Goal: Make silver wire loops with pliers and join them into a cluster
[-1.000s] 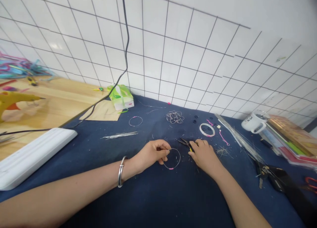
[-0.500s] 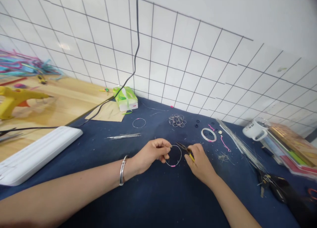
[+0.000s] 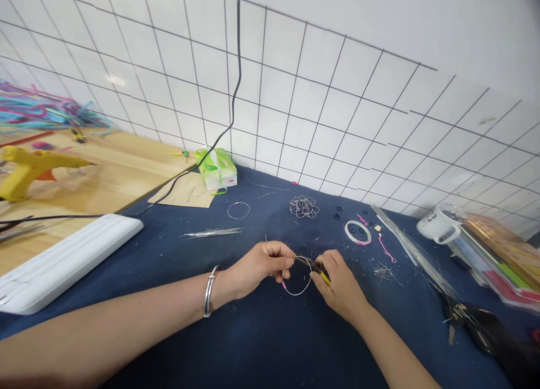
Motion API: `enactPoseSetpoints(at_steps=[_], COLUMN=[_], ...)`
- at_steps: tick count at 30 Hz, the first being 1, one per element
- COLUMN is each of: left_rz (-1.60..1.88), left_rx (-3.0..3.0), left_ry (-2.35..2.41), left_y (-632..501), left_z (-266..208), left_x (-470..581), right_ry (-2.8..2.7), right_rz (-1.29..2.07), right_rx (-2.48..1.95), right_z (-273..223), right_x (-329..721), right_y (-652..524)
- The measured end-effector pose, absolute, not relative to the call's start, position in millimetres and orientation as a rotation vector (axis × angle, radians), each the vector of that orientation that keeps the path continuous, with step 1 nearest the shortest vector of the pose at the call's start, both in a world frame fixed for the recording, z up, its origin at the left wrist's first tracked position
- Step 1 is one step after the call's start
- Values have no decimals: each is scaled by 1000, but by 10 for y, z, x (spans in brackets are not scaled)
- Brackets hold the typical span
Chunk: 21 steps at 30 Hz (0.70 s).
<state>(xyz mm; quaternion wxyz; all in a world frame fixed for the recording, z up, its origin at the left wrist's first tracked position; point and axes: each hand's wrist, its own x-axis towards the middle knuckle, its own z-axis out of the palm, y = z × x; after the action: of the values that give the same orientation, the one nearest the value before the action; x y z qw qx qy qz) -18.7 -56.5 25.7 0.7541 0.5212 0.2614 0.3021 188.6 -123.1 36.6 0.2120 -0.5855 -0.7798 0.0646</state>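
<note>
Between its thumb and fingers, my left hand (image 3: 270, 262) pinches a thin wire ring (image 3: 300, 294) at its upper left. A short pink section shows on the ring's lower left, just below those fingers. Closed round yellow-handled pliers (image 3: 324, 277), my right hand (image 3: 340, 282) is to the right of the ring. The dark jaws of the pliers reach the top of the ring beside my left fingertips. Whether they grip the wire I cannot make out.
Behind my hands lie a tangle of wire rings (image 3: 304, 207), a single ring (image 3: 238, 210) and straight wires (image 3: 213, 232). Rightward are a white coil (image 3: 358, 242), long wires (image 3: 405, 242) and a mug (image 3: 439, 223). A power strip (image 3: 76, 259) and yellow glue gun (image 3: 37, 166) are left.
The pliers' jaws have moved left onto the top of the ring. The ring has turned, its pink section shifting from the bottom to the lower left.
</note>
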Motion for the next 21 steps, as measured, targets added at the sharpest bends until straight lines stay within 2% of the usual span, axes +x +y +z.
enactPoseSetpoints(at_steps=[14,21], left_rz=[503,498], left_rx=[1122,1245], left_ry=[459,546], left_y=[-567,-557], left_z=[292,318], left_x=[-218,-242], right_ry=[-2244,-2308], right_rz=[128,-7], right_rx=[-1509,-1528], right_z=[371,362], right_x=[1890,1908], right_y=[-1275,-1284])
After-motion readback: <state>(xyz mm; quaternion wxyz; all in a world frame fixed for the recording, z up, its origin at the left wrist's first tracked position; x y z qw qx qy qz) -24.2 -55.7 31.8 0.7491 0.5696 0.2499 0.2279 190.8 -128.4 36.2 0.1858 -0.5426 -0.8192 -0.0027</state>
